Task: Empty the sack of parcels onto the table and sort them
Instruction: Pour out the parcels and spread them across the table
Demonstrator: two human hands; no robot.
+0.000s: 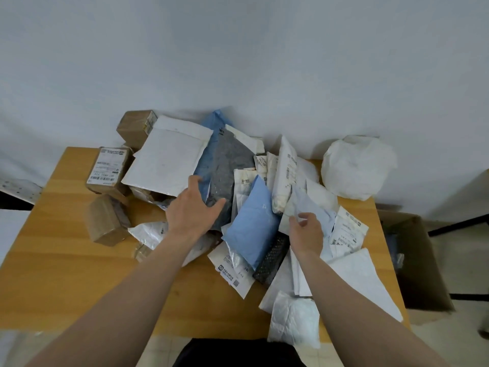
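Emptied sack (357, 168) sits crumpled at far right of the bench (79, 274); parcels (251, 221) heaped mid-bench. The left hand (193, 207), fingers straight, lands on a grey mailer (225, 168), probably to drag it out. The right hand (307, 231) pinches a pale mailer (309, 205). Brown boxes (108, 170) grouped left, likely sorted.

Single head view, looking forward-down, close over table (79, 274).

The left hand (193, 209) spreads over a grey mailer (227, 160) while the right hand (307, 235) pinches a pale mailer (309, 202) on the table (79, 274).
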